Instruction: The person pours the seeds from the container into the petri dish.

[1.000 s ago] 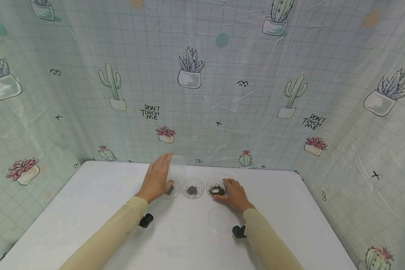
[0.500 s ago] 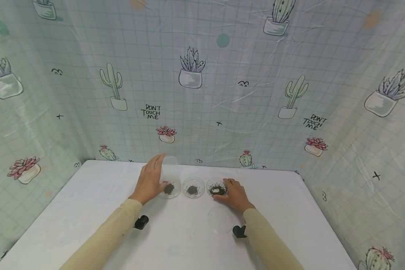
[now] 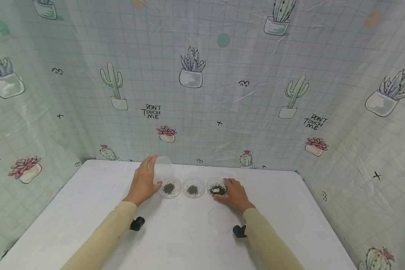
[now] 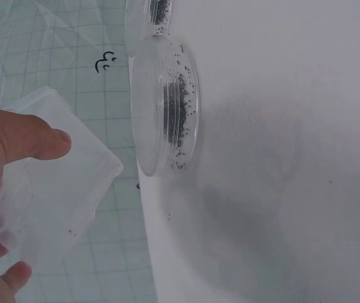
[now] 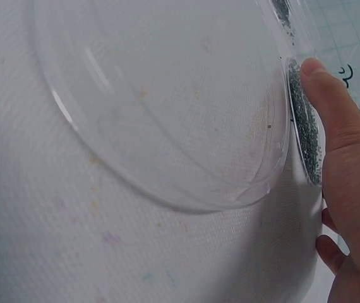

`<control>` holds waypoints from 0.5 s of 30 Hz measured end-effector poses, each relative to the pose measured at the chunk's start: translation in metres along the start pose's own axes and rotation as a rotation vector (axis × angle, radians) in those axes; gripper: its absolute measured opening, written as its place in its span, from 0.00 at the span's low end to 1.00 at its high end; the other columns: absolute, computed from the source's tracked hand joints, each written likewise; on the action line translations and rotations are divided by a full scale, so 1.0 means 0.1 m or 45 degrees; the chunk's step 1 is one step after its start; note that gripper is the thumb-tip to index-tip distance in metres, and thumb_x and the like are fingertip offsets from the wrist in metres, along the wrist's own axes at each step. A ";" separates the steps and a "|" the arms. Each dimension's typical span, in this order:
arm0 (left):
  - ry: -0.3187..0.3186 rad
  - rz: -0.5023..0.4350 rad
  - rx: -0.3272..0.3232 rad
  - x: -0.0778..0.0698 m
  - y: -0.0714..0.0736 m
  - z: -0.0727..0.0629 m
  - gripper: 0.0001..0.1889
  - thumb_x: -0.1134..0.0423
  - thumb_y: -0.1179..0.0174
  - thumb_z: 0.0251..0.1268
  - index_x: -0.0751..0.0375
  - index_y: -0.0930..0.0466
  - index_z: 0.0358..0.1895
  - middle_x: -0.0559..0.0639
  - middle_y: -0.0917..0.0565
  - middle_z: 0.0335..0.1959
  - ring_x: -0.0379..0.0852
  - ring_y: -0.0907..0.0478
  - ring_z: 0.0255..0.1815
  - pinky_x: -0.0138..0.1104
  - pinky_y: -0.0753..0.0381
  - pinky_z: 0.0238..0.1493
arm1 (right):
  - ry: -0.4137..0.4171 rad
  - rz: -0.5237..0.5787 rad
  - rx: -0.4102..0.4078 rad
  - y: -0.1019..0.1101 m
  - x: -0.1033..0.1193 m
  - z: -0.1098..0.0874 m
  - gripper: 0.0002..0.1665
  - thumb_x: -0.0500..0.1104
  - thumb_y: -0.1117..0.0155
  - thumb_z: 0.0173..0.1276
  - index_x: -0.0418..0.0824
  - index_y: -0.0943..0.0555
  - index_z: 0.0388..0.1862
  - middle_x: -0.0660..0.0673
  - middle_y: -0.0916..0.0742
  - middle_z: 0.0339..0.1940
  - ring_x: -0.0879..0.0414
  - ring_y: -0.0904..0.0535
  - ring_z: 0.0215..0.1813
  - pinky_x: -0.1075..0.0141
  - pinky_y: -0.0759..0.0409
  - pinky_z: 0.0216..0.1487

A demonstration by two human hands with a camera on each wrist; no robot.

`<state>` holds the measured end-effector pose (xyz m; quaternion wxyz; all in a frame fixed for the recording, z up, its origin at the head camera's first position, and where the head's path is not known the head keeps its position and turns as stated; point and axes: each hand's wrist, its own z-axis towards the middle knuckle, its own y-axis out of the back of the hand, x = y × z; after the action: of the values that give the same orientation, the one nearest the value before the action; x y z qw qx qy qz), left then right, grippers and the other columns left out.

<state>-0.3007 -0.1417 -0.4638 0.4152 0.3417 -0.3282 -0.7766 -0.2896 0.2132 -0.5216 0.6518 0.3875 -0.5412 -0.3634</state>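
Note:
Three transparent petri dishes with dark granules stand in a row on the white table. My left hand (image 3: 141, 183) holds a translucent, frosted plastic box (image 4: 60, 170) between thumb and fingers, tilted, just left of and behind the left petri dish (image 3: 176, 182). In the left wrist view the box is apart from that dish. My right hand (image 3: 235, 195) grips the right petri dish (image 3: 215, 180) by its side; a white patch shows among its granules. The thumb touches the dish's edge in the right wrist view. Between them sits the middle petri dish (image 3: 198, 181), untouched.
A transparent round lid or dish (image 3: 220, 219) lies in front of the right petri dish, close to the right wrist, and looms large in the right wrist view. Behind the table's far edge hangs a cactus-print cloth (image 3: 202, 105), which also runs along both sides.
My left hand has moved left with the plastic box, from beside and behind the left petri dish, which now shows fully. The right hand stays on its dish.

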 end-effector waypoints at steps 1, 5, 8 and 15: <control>0.002 -0.001 -0.008 0.01 0.00 -0.01 0.58 0.63 0.21 0.37 0.61 0.49 0.74 0.66 0.36 0.67 0.62 0.35 0.67 0.58 0.30 0.62 | 0.000 -0.001 0.000 0.00 0.00 0.00 0.54 0.67 0.30 0.53 0.41 0.35 0.72 0.36 0.28 0.69 0.39 0.33 0.70 0.44 0.32 0.70; 0.011 -0.014 -0.037 0.06 0.01 -0.03 0.57 0.64 0.21 0.38 0.62 0.48 0.74 0.67 0.35 0.66 0.63 0.35 0.66 0.58 0.30 0.63 | 0.010 -0.004 -0.012 -0.01 -0.01 0.00 0.55 0.67 0.30 0.52 0.40 0.34 0.71 0.36 0.27 0.68 0.38 0.33 0.70 0.44 0.32 0.69; 0.021 -0.040 -0.052 0.09 0.01 -0.05 0.56 0.65 0.22 0.38 0.63 0.48 0.74 0.67 0.36 0.66 0.64 0.33 0.64 0.58 0.31 0.64 | 0.005 -0.001 -0.009 -0.01 -0.01 0.00 0.55 0.67 0.30 0.52 0.40 0.34 0.72 0.36 0.27 0.69 0.38 0.33 0.70 0.43 0.32 0.69; 0.076 -0.074 -0.053 0.16 0.00 -0.10 0.55 0.64 0.23 0.40 0.66 0.49 0.73 0.69 0.37 0.65 0.67 0.33 0.63 0.58 0.30 0.64 | -0.008 -0.001 0.008 0.00 0.00 0.01 0.55 0.68 0.31 0.53 0.41 0.35 0.72 0.36 0.28 0.69 0.38 0.33 0.70 0.43 0.32 0.69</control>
<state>-0.2995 -0.1579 -0.4734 0.4092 0.3653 -0.2893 -0.7845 -0.2903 0.2136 -0.5218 0.6486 0.3886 -0.5445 -0.3631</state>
